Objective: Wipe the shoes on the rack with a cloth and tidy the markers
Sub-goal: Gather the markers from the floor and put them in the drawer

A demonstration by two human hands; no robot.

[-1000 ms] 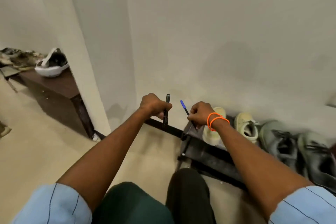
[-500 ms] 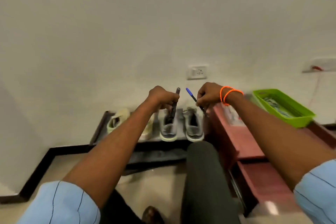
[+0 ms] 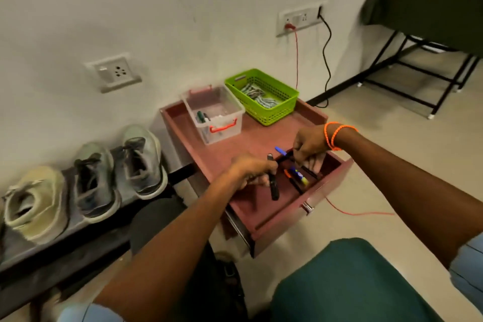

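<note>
My left hand (image 3: 252, 171) grips a black marker (image 3: 273, 185) and holds it over the open drawer (image 3: 282, 213) of a reddish cabinet. My right hand (image 3: 309, 148) holds a blue-capped marker (image 3: 283, 152) above the drawer's right part. Several markers (image 3: 298, 176) lie inside the drawer under my hands. On the dark rack (image 3: 78, 243) at the left stand a grey pair of shoes (image 3: 142, 161) and a pale yellow shoe (image 3: 34, 204). No cloth is in view.
On the cabinet top (image 3: 256, 138) stand a clear box (image 3: 217, 115) with a few markers and a green basket (image 3: 262, 95). Wall sockets (image 3: 113, 73), a red cable (image 3: 296, 60) and a black cable run along the wall. A dark folding table (image 3: 428, 15) stands at the far right.
The view swung right from the shoe rack to the cabinet. Both hands, still holding their markers, came down over the open drawer.
</note>
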